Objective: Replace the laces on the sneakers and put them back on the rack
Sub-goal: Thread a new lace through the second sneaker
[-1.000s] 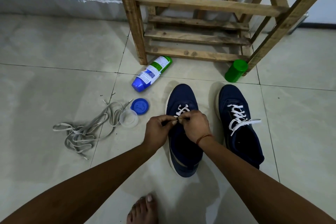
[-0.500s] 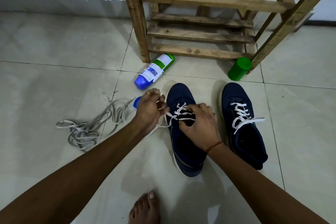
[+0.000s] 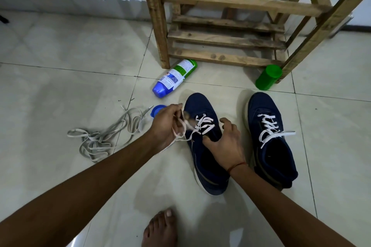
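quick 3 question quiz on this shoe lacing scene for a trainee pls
1. True or false: the sneaker being laced and the other sneaker already stand on the wooden rack.
2. What does the left hand hold? A. the white lace B. a grey lace C. a green cup
3. Fill the blank: the blue and green bottle near the rack's leg lies on its ____.

Key: 1 false, both are on the floor; 2 A; 3 side.
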